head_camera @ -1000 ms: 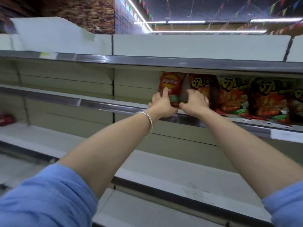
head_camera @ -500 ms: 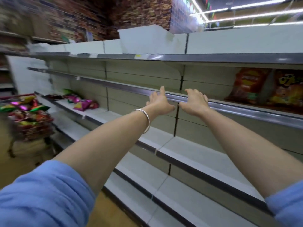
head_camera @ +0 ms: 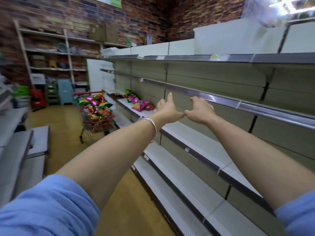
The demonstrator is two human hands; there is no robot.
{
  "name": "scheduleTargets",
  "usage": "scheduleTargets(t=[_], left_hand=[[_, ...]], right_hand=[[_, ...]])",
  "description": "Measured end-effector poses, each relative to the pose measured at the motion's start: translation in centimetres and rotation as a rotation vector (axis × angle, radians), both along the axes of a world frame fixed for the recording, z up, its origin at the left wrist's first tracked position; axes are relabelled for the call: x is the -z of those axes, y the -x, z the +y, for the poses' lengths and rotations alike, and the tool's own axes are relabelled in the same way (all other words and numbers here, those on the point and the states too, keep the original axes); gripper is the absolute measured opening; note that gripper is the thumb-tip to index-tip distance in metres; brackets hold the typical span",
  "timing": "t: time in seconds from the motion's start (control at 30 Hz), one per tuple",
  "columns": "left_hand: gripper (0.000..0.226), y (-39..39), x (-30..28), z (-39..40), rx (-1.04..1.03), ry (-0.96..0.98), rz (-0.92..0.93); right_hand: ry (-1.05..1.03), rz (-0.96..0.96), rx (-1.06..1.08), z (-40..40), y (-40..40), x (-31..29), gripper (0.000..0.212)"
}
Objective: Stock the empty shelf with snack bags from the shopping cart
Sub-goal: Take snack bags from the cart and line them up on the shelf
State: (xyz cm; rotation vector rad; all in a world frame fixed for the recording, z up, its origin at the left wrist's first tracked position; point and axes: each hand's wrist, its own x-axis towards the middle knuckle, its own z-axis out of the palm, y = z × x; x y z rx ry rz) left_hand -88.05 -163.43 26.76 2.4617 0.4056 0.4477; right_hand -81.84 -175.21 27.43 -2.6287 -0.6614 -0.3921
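— While both arms are stretched out in front, where are the snack bags?
— They are heaped in the shopping cart [head_camera: 95, 111], which stands well apart, ahead and to the left of both hands, at the far end of the aisle. The left hand [head_camera: 167, 110] is the nearer one to it.
— And what does each grip hold?
— Nothing. On the left hand the fingers are straight and apart. The right hand [head_camera: 198, 110] has loosely bent fingers, with no bag in it. The two thumbs nearly touch.
— Where are the hands against the shelf [head_camera: 255, 108]?
— They hover at the height of its grey front rail, just beside it; the boards here are bare.
— Are any bags out of the cart?
— Yes, a few pink bags [head_camera: 139, 104] lie on a lower board near the cart. I judge the next move is a walk to the cart.
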Motion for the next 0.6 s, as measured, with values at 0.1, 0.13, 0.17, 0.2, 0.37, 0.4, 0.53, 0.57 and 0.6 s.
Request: scheduleTargets(t=[0.1, 0.13, 0.17, 0.2, 0.37, 0.4, 0.53, 0.57, 0.6], left_hand=[[0.101, -1.7, 0.8, 3.6, -0.053, 0.021, 0.006], [0.1, -2.4, 1.1, 4.8, -0.069, 0.026, 0.007], [0.1, -3.2, 1.3, 6.0, -0.084, 0.029, 0.008], [0.101, -4.0, 1.6, 7.2, -0.1, 0.031, 0.01], [0.102, -9.0, 1.9, 13.1, -0.169, 0.044, 0.032], [0.102, -10.0, 1.8, 14.2, -0.182, 0.05, 0.031], [0.1, -13.8, 2.3, 18.2, -0.216, 0.053, 0.023], [0.1, -14.6, 2.6, 19.2, -0.221, 0.062, 0.028], [0.101, -15.4, 3.0, 20.3, -0.227, 0.074, 0.033]], right_hand=[[0.008, 0.003, -0.057, 4.1, -2.3, 0.7, 0.067], [0.01, 0.003, -0.074, 5.4, -3.2, 1.0, 0.066], [0.011, 0.005, -0.092, 6.7, -4.2, 1.2, 0.066], [0.011, 0.01, -0.111, 8.0, -5.3, 1.4, 0.067], [0.032, 0.039, -0.179, 14.3, -10.7, 1.5, 0.063], [0.038, 0.038, -0.193, 15.6, -11.9, 1.4, 0.061], [0.049, 0.022, -0.239, 20.3, -16.1, 1.3, 0.062], [0.065, 0.028, -0.245, 21.4, -17.0, 1.6, 0.062], [0.084, 0.036, -0.248, 22.5, -17.9, 1.9, 0.061]])
